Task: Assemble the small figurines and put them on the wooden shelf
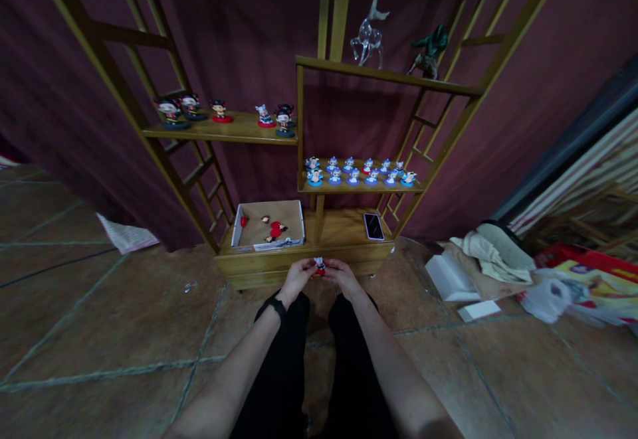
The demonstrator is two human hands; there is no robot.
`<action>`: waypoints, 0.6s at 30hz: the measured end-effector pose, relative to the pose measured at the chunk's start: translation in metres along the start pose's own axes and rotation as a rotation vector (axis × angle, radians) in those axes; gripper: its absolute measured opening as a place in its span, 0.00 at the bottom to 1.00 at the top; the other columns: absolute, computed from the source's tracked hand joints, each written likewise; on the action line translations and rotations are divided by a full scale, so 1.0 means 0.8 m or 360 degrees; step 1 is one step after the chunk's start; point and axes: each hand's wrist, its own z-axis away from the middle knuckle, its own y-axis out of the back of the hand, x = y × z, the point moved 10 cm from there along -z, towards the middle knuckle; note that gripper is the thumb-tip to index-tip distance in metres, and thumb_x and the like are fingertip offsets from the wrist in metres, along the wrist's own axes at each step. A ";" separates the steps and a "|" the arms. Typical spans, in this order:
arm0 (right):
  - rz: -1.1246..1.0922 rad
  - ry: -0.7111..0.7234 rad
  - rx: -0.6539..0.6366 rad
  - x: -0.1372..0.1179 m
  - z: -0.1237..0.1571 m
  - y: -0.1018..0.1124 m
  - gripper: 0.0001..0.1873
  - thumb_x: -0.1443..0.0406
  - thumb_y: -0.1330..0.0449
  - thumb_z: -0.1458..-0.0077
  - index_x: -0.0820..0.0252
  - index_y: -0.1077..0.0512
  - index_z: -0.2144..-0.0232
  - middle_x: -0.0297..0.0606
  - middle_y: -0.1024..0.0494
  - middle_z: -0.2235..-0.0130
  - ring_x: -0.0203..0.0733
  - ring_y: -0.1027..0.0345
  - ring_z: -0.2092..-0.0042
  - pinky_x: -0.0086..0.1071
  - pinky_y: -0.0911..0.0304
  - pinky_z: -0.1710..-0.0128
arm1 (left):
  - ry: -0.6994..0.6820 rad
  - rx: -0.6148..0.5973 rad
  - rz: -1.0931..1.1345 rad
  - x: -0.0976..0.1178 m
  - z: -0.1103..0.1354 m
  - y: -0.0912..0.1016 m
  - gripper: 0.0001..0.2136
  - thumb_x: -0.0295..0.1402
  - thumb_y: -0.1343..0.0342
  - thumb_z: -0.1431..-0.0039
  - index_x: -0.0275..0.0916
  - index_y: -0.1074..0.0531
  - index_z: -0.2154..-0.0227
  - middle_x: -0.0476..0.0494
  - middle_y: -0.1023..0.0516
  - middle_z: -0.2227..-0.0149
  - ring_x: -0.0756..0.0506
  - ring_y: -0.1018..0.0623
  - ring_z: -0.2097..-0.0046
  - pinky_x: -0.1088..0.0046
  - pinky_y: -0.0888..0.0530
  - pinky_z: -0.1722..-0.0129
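Between my two hands, in front of the shelf's lowest drawer front, is a small figurine with a pale head and a red base. My left hand grips its left side, and my right hand grips the right side. Just beyond my hands, a white-edged box holds several red and dark-haired figurines. On the middle right shelf, several blue and purple figurines stand in two rows. Black-haired figurines and a similar pale one on a red base stand on the left shelf.
A phone lies on the bottom shelf at right. A clear deer ornament and a dark green statuette occupy the top shelf. White boxes, cloth and a plastic bag lie on the floor to the right.
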 end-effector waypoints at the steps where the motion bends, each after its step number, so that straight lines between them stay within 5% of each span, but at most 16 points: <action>1: 0.0009 0.0000 -0.0010 0.000 0.000 -0.001 0.20 0.61 0.33 0.66 0.60 0.27 0.66 0.39 0.23 0.63 0.41 0.28 0.63 0.35 0.34 0.62 | -0.0004 -0.0010 -0.0006 0.001 0.001 -0.001 0.11 0.33 0.40 0.58 0.32 0.26 0.70 0.45 0.24 0.74 0.51 0.29 0.75 0.79 0.37 0.76; 18: 0.0013 0.0023 -0.0023 0.007 -0.008 0.003 0.19 0.61 0.33 0.66 0.59 0.27 0.68 0.39 0.23 0.66 0.42 0.29 0.63 0.37 0.34 0.62 | -0.0048 -0.0185 0.0147 -0.002 -0.005 -0.013 0.18 0.31 0.37 0.61 0.34 0.26 0.63 0.43 0.22 0.66 0.47 0.25 0.65 0.72 0.31 0.62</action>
